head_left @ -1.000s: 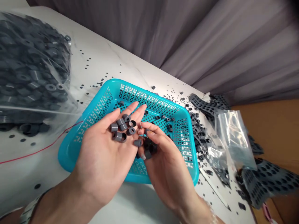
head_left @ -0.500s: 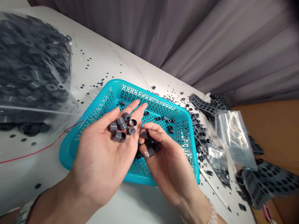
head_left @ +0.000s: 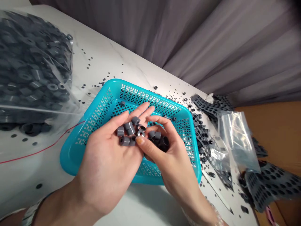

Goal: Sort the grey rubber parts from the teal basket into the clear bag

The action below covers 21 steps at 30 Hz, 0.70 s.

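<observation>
My left hand [head_left: 107, 166] lies palm up above a turquoise basket [head_left: 70, 157], its fingers stretched out. Several short grey foam tubes [head_left: 129, 128] rest on that palm. My right hand [head_left: 174, 157] is curled beside it, cupping several more grey tubes [head_left: 158, 138] inside the fingers. Its thumb touches a tube with a shiny face [head_left: 140, 133] at the edge of the left palm. Parts of the basket floor and the tubes deep in my right hand are hidden.
A clear bag [head_left: 35, 66] full of grey tubes stands at the left, near a red string [head_left: 49, 146]. At the right lie perforated grey sheets [head_left: 270, 182], clear plastic bags [head_left: 240, 138], scattered tubes and a white pen-like tool [head_left: 217, 191]. Small dark discs dot the white table.
Both hands have shifted slightly right. My right hand has turned, showing the tubes within it, and its thumb has come onto a tube at my left palm.
</observation>
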Each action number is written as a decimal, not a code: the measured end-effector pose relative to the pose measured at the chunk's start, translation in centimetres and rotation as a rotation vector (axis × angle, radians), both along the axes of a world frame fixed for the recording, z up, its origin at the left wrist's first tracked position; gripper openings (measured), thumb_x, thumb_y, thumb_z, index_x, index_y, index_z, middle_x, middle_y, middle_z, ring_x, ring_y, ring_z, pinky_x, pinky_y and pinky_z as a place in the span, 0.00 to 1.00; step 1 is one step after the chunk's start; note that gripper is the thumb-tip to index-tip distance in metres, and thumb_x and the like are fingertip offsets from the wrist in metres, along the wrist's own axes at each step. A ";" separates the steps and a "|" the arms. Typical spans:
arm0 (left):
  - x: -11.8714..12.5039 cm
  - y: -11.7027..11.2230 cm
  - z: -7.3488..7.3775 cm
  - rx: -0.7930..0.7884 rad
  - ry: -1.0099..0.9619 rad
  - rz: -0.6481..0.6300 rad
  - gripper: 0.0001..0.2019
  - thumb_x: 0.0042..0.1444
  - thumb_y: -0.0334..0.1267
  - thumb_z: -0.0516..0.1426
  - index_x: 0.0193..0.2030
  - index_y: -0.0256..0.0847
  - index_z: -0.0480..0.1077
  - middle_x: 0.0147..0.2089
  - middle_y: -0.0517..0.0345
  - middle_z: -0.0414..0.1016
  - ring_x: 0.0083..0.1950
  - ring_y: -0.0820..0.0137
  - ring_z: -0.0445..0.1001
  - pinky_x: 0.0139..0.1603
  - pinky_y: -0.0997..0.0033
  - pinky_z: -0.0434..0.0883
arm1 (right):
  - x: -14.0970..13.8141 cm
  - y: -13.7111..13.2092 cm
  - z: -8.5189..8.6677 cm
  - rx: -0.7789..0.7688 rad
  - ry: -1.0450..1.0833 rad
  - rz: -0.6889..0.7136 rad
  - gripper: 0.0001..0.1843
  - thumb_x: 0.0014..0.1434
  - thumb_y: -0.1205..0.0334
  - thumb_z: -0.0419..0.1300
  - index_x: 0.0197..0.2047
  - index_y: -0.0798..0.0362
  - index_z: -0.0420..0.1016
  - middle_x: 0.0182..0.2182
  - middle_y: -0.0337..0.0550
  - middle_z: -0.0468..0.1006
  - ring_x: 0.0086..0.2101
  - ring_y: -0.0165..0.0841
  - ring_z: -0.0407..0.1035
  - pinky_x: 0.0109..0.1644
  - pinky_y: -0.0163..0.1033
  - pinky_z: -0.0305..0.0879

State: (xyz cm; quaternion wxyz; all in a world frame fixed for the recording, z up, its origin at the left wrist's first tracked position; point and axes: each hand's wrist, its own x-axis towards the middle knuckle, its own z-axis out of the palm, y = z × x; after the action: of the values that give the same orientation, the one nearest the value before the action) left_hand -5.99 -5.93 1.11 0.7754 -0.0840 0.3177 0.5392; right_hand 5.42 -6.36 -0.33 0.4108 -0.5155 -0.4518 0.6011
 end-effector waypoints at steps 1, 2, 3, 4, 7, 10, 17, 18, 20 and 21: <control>0.0 0.0 0.0 -0.001 -0.003 -0.003 0.18 0.63 0.40 0.50 0.56 0.42 0.71 0.58 0.57 0.75 0.64 0.68 0.66 0.69 0.64 0.56 | 0.1 0.1 0.0 -0.012 0.022 0.010 0.16 0.53 0.61 0.68 0.45 0.47 0.71 0.32 0.33 0.72 0.28 0.24 0.63 0.30 0.31 0.61; 0.0 0.0 0.1 -0.006 -0.004 -0.007 0.18 0.63 0.40 0.49 0.56 0.43 0.71 0.58 0.57 0.74 0.64 0.68 0.65 0.69 0.64 0.56 | 0.2 0.1 0.0 -0.035 0.062 0.023 0.13 0.56 0.60 0.66 0.45 0.47 0.72 0.30 0.33 0.71 0.25 0.22 0.61 0.27 0.30 0.58; 0.0 0.1 0.1 -0.013 -0.005 -0.012 0.18 0.63 0.40 0.49 0.56 0.43 0.71 0.59 0.57 0.74 0.65 0.68 0.64 0.69 0.65 0.55 | 0.3 0.2 0.0 -0.069 0.113 0.033 0.11 0.57 0.60 0.65 0.44 0.48 0.73 0.27 0.32 0.68 0.23 0.21 0.57 0.24 0.29 0.55; 0.0 0.1 0.2 -0.021 -0.005 -0.017 0.18 0.63 0.41 0.49 0.56 0.43 0.71 0.59 0.57 0.73 0.66 0.68 0.63 0.69 0.64 0.55 | 0.4 0.2 0.0 -0.109 0.172 0.041 0.09 0.58 0.60 0.63 0.43 0.49 0.73 0.24 0.31 0.66 0.21 0.20 0.55 0.23 0.28 0.53; 0.1 0.2 0.3 -0.043 -0.011 -0.023 0.18 0.63 0.41 0.50 0.56 0.42 0.71 0.59 0.56 0.73 0.67 0.66 0.62 0.69 0.63 0.55 | 0.7 0.5 0.1 -0.243 0.319 0.030 0.06 0.61 0.62 0.61 0.41 0.54 0.73 0.19 0.30 0.59 0.20 0.21 0.52 0.21 0.26 0.49; 0.1 0.2 0.3 -0.086 -0.011 -0.019 0.17 0.62 0.40 0.52 0.54 0.40 0.73 0.58 0.54 0.75 0.66 0.65 0.63 0.69 0.63 0.55 | 0.8 0.8 0.2 -0.327 0.419 0.007 0.05 0.62 0.64 0.59 0.38 0.57 0.73 0.22 0.33 0.61 0.21 0.20 0.53 0.20 0.25 0.48; 0.0 0.4 0.3 -0.119 -0.011 0.000 0.17 0.61 0.39 0.53 0.53 0.38 0.73 0.55 0.52 0.77 0.64 0.63 0.66 0.68 0.62 0.58 | 0.9 1.2 -0.3 -0.389 0.538 -0.023 0.08 0.63 0.67 0.56 0.31 0.58 0.71 0.24 0.35 0.62 0.20 0.19 0.54 0.18 0.25 0.48; 0.0 0.4 0.3 -0.116 -0.013 -0.002 0.17 0.60 0.39 0.53 0.54 0.38 0.73 0.55 0.52 0.77 0.64 0.64 0.66 0.68 0.62 0.58 | 0.9 1.2 -0.3 -0.387 0.540 -0.024 0.08 0.63 0.68 0.56 0.31 0.58 0.71 0.24 0.35 0.62 0.20 0.20 0.54 0.18 0.25 0.48; 0.0 0.4 0.2 -0.094 -0.013 -0.010 0.17 0.60 0.39 0.53 0.54 0.39 0.73 0.55 0.53 0.77 0.64 0.64 0.66 0.68 0.62 0.58 | 0.9 1.2 -0.3 -0.377 0.538 -0.022 0.08 0.62 0.68 0.56 0.31 0.58 0.71 0.24 0.35 0.63 0.20 0.20 0.54 0.18 0.25 0.49; -0.1 0.4 0.2 -0.081 -0.011 -0.016 0.18 0.60 0.39 0.53 0.55 0.40 0.72 0.55 0.53 0.77 0.64 0.64 0.66 0.68 0.62 0.58 | 0.8 1.2 -0.3 -0.374 0.535 -0.026 0.08 0.62 0.67 0.56 0.31 0.58 0.72 0.24 0.35 0.63 0.20 0.20 0.54 0.19 0.26 0.49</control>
State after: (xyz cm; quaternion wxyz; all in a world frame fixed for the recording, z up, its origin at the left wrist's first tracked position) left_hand -6.06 -5.53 1.32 0.7775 -0.1157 0.3355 0.5192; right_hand 6.26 -5.12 -0.59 0.4207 -0.4113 -0.2030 0.7827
